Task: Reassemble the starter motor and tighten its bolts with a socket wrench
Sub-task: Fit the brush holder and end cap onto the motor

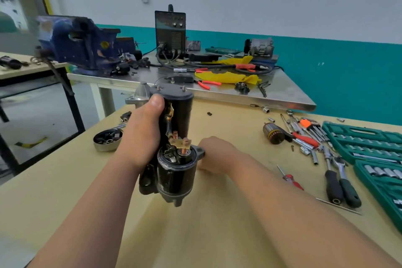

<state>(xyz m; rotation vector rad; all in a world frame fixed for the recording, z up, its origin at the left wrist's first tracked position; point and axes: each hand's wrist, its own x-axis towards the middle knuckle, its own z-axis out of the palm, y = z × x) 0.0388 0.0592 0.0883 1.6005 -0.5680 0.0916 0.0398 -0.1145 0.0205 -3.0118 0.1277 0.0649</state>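
The black starter motor [177,113] is held up above the wooden table [217,224], with its solenoid [176,169] and copper terminals facing me. My left hand [141,135] grips the motor body from the left, thumb up against the housing. My right hand [214,154] is curled against the right side of the solenoid at its mounting ear; its fingertips are hidden behind the part. Socket wrenches with dark handles [341,187] lie on the table to the right.
An open green socket set [369,150] sits at the right edge, with loose sockets, hex keys and a red screwdriver [291,180] beside it. An armature [274,132] and a round metal cap [106,139] lie on the table. A blue vise [76,43] and a welder [170,32] stand on the steel bench behind.
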